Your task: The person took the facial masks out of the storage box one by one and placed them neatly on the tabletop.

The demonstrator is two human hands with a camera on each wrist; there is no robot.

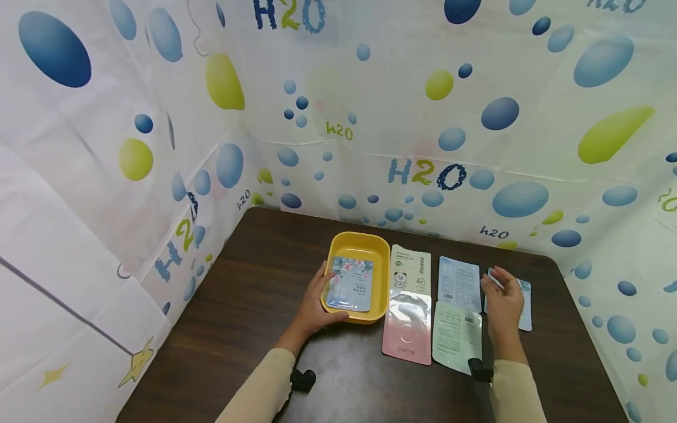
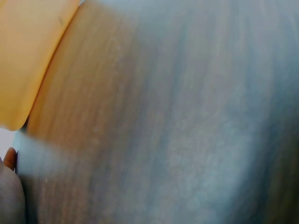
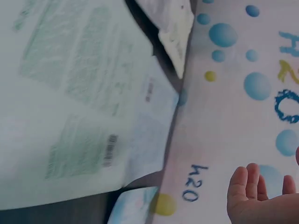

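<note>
My left hand (image 1: 313, 304) holds the left side of a yellow plastic tray (image 1: 379, 276), fingertips at its rim and thumb along the front edge. Inside lies a blue floral face-mask sachet (image 1: 350, 285). In the left wrist view the tray's wall (image 2: 28, 60) fills the top left corner. My right hand (image 1: 506, 308) hovers over a light blue sachet (image 1: 525, 305) at the far right, partly hiding it. Its fingers (image 3: 252, 182) are loosely bent with nothing between them in the right wrist view.
Right of the tray lie a pale green sachet (image 1: 418, 267) with a bear print and a pink-and-silver sachet (image 1: 408, 329). Beside them are a blue sachet (image 1: 459, 282) and a green one (image 1: 456, 335) with printed text. A patterned curtain (image 1: 370, 147) stands behind the brown table (image 1: 233, 317).
</note>
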